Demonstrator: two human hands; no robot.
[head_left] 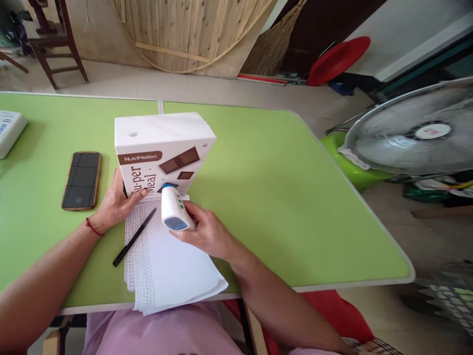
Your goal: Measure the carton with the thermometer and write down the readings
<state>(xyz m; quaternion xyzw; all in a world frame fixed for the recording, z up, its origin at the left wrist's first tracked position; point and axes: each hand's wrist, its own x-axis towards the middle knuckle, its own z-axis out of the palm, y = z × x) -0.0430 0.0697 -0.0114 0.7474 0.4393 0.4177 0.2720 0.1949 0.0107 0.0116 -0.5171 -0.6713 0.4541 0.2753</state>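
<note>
A white and brown NutriMotion box [166,129] stands upright on the green table. My left hand [120,201] grips its lower left edge, the thumb across the front. In my right hand [209,229] is a white infrared thermometer [172,209] with a blue tip and a small screen facing me. Its tip points at the lower front of the box; whether they touch I cannot tell. Below the box lies a stack of paper sheets [173,268], handwritten along the left side. A black pen [135,237] rests slantwise on the sheets.
Left of the box lies a smartphone [82,180] in a brown case. A white device [10,132] sits at the far left of the green table [295,207]. Beyond the right edge stands a large fan [414,133]. A wooden chair [59,49] is at the back left.
</note>
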